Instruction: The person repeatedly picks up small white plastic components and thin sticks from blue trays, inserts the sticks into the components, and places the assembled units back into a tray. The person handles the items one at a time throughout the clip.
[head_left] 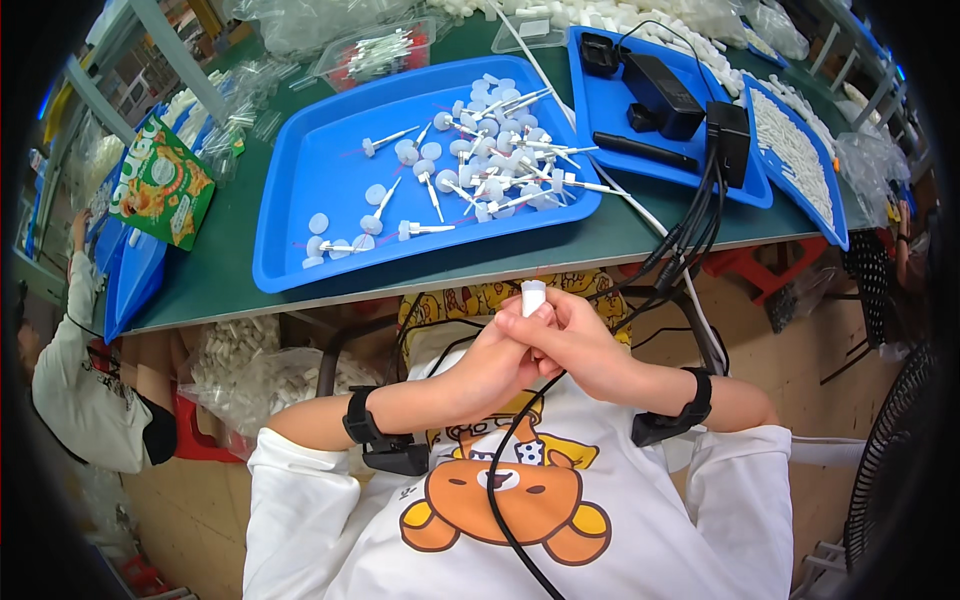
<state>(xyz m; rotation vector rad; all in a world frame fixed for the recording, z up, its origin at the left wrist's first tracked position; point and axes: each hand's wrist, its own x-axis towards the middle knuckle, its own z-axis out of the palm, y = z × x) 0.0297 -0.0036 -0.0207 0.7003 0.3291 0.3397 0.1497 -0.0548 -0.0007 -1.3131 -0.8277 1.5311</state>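
Here, fingers of the left hand (503,357) and right hand (582,343) clasp a white cylinder (533,297) between them, long axis pointing away toward the green table (222,285).

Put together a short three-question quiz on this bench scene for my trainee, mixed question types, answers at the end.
1. What sticks up between the left hand and the right hand?
2. True or false: the green packet is to the left of the large blue tray.
3. Which of these lies in the smaller blue tray just right of the large one?
A) the green packet
B) a black fan
C) a black box

Key:
1. A white cylinder.
2. True.
3. C.
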